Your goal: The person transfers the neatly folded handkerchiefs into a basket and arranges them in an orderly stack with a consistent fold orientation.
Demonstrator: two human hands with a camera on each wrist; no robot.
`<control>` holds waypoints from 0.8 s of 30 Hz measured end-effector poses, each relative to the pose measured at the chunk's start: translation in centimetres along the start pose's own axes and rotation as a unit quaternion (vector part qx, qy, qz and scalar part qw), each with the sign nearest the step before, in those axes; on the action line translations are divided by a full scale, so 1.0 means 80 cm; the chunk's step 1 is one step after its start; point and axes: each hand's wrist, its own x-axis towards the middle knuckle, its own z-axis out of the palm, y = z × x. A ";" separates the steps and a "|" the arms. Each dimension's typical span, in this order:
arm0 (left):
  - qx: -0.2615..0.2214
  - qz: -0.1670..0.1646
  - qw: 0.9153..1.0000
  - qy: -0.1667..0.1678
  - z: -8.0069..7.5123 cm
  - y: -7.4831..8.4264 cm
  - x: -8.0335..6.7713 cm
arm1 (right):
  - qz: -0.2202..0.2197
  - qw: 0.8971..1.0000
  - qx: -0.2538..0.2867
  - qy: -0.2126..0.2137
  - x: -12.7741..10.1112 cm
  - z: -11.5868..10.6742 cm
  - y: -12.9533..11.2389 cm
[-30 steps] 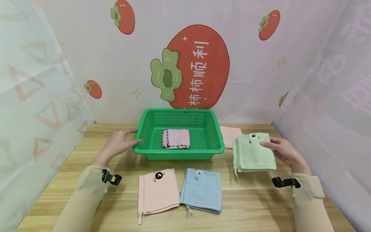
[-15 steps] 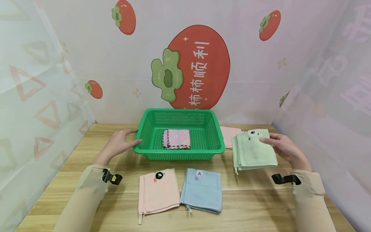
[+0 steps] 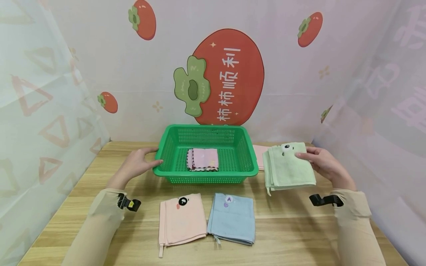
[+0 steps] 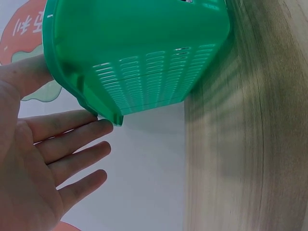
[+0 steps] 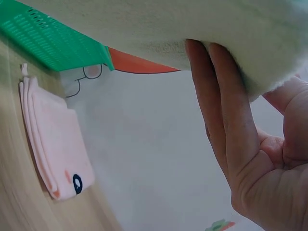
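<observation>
In the head view my right hand (image 3: 327,165) pinches a folded pale green towel (image 3: 291,168) by its right edge, thumb on top. The towel is raised above the table and has an embroidered eye. Seen from the right wrist, two fingers (image 5: 233,106) lie straight beneath the towel (image 5: 144,29). My left hand (image 3: 135,165) holds the left rim of a green plastic basket (image 3: 206,179), its thumb over the edge. From the left wrist, the fingers (image 4: 72,137) look nearly straight, with fingertips at the basket's rim (image 4: 72,82). Inside the basket lies a folded pink towel with checked trim (image 3: 204,159).
A folded pink towel (image 3: 183,220) and a folded blue towel (image 3: 232,218) lie side by side on the wooden table (image 3: 139,236) in front. Another pink towel (image 5: 57,139) lies right of the basket, partly hidden in the head view. A printed cloth backdrop (image 3: 286,81) rises behind.
My right hand has moved the green towel slightly up, farther back and a little left, covering more of the pink towel behind. The left hand and basket have stayed put.
</observation>
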 end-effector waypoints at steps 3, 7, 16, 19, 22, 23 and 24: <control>0.000 0.000 1.000 0.000 0.001 0.000 0.000 | -0.003 1.000 -0.003 0.003 0.003 0.004 -0.004; 0.001 -0.002 1.000 -0.001 0.001 -0.001 0.000 | -0.010 1.000 -0.022 0.010 0.008 0.009 -0.010; -0.008 -0.002 1.000 0.001 0.002 -0.003 0.001 | -0.031 0.999 -0.013 -0.010 0.017 0.015 -0.022; -0.009 -0.002 1.000 0.000 0.002 -0.002 0.001 | -0.033 0.999 -0.006 -0.014 0.018 0.015 -0.026; -0.010 -0.005 1.000 -0.001 0.002 -0.002 0.000 | -0.034 0.999 -0.002 -0.017 0.018 0.016 -0.030; -0.010 -0.006 1.000 -0.001 0.002 -0.002 0.000 | -0.033 0.999 -0.001 -0.017 0.018 0.016 -0.031; -0.010 -0.006 1.000 -0.001 0.002 -0.002 0.000 | -0.034 0.999 0.000 -0.018 0.019 0.016 -0.033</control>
